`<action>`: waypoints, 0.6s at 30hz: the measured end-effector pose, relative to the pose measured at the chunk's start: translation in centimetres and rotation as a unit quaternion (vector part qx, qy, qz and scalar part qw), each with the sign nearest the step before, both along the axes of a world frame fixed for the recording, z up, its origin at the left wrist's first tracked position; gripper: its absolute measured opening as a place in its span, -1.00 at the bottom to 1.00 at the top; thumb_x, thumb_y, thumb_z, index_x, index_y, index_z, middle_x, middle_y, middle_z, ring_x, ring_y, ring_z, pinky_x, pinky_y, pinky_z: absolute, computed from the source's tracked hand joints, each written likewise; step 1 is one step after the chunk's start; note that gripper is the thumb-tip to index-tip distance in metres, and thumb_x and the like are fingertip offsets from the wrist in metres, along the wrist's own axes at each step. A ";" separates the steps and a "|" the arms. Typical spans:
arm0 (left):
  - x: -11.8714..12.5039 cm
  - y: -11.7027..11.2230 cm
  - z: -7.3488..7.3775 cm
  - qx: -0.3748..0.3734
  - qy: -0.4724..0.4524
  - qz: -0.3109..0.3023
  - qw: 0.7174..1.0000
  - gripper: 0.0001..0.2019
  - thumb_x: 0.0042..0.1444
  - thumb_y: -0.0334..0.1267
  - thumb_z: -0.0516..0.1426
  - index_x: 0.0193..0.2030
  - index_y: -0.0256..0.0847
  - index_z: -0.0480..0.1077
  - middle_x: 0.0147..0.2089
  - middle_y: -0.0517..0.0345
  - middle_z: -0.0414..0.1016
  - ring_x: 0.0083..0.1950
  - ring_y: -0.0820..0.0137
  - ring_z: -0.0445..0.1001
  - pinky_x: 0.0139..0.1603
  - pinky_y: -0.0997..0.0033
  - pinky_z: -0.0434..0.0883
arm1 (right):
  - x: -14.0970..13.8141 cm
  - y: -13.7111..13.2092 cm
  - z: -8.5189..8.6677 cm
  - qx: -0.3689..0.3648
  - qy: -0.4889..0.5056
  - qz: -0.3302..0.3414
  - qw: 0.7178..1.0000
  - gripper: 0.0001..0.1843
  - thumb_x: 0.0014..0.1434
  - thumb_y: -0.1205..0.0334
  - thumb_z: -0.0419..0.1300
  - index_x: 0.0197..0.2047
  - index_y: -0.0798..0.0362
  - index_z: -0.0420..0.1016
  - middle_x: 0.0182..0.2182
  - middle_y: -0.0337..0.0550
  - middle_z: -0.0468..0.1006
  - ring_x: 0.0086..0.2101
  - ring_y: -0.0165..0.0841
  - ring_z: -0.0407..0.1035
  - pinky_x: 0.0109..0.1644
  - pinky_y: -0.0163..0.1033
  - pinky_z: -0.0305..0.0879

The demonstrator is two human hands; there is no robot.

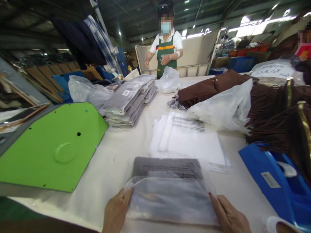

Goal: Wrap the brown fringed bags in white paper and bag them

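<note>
A clear plastic bag (170,200) with a folded grey cloth (167,165) in it lies at the table's near edge. The far part of the cloth shows dark, under print on the film. My left hand (116,208) pinches the bag's left side between thumb and fingers. On the right side, my right hand (229,213) grips the bag's edge, its fingers partly hidden. Just beyond the bag lie flat white sheets (187,139), some with grey stripes.
Bagged grey packs (126,100) are stacked beyond. A green board (55,145) lies left. Brown fringed cloth (218,85), loose plastic (223,103) and a blue bin (272,181) are on the right. Across the table stands a co-worker (167,48) in a green apron.
</note>
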State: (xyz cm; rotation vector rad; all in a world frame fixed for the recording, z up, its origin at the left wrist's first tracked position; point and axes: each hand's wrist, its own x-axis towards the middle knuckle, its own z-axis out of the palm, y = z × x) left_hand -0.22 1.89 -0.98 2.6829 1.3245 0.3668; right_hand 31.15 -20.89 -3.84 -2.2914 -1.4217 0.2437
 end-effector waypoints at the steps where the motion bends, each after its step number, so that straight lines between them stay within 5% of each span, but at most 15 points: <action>1: 0.5 0.0 0.4 0.021 0.030 0.001 0.999 -0.68 0.24 -0.25 -0.11 -0.05 -0.11 0.43 -0.42 0.17 0.54 -0.47 0.40 0.50 -0.49 0.53 0.43 | -0.1 0.6 0.4 -0.026 0.007 -0.011 1.000 -0.55 0.28 0.07 -0.29 -0.16 -0.12 0.41 -0.36 -0.17 0.55 -0.43 -0.34 0.45 -0.38 -0.30 0.34; 6: 2.9 -0.6 2.4 0.118 0.181 0.073 0.974 -0.67 0.26 -0.20 -0.12 -0.25 -0.26 0.43 -0.59 0.12 0.41 -0.60 0.36 0.41 -0.56 0.45 0.34 | -1.2 3.0 3.5 -0.164 0.016 -0.114 0.980 -0.61 0.27 0.03 -0.22 -0.47 -0.09 0.27 -0.57 -0.23 0.51 -0.46 -0.23 0.47 -0.44 -0.24 0.22; 9: 4.3 -0.8 3.2 0.257 0.185 0.054 0.947 -0.69 0.26 -0.28 -0.11 -0.12 -0.39 0.39 -0.34 -0.15 0.51 -0.32 0.19 0.52 -0.37 0.25 0.43 | -1.9 3.8 5.1 -0.204 0.004 -0.115 0.972 -0.67 0.28 0.13 -0.19 -0.41 -0.07 0.30 -0.48 -0.18 0.57 -0.38 -0.20 0.48 -0.38 -0.22 0.22; 12: 5.4 0.2 4.3 0.358 0.156 -0.169 0.905 -0.48 0.13 -0.59 -0.12 0.22 -0.16 0.14 0.15 -0.16 0.34 0.11 0.09 0.37 0.01 -0.08 0.33 | -2.1 4.2 6.0 -0.221 0.003 -0.118 0.968 -0.69 0.28 0.19 -0.17 -0.37 -0.04 0.33 -0.43 -0.12 0.59 -0.33 -0.18 0.49 -0.32 -0.19 0.24; 15: 6.3 1.8 5.7 0.315 0.161 -0.428 0.832 -0.36 0.09 -0.66 -0.13 0.27 -0.03 0.04 0.25 0.10 0.25 0.25 0.24 0.22 0.21 -0.03 0.17 | -1.9 4.4 6.4 -0.211 0.014 -0.118 0.970 -0.67 0.29 0.18 -0.17 -0.37 -0.02 0.35 -0.42 -0.08 0.59 -0.33 -0.18 0.49 -0.31 -0.19 0.25; 18: 7.6 2.3 7.1 0.220 0.168 -0.511 0.814 -0.48 0.13 -0.56 -0.05 0.24 -0.21 0.08 0.22 0.04 0.29 0.24 0.25 0.23 0.20 0.13 0.21 | -1.5 4.6 6.5 -0.192 0.030 -0.124 0.973 -0.58 0.32 0.10 -0.22 -0.40 -0.02 0.36 -0.40 -0.08 0.59 -0.32 -0.19 0.50 -0.28 -0.17 0.28</action>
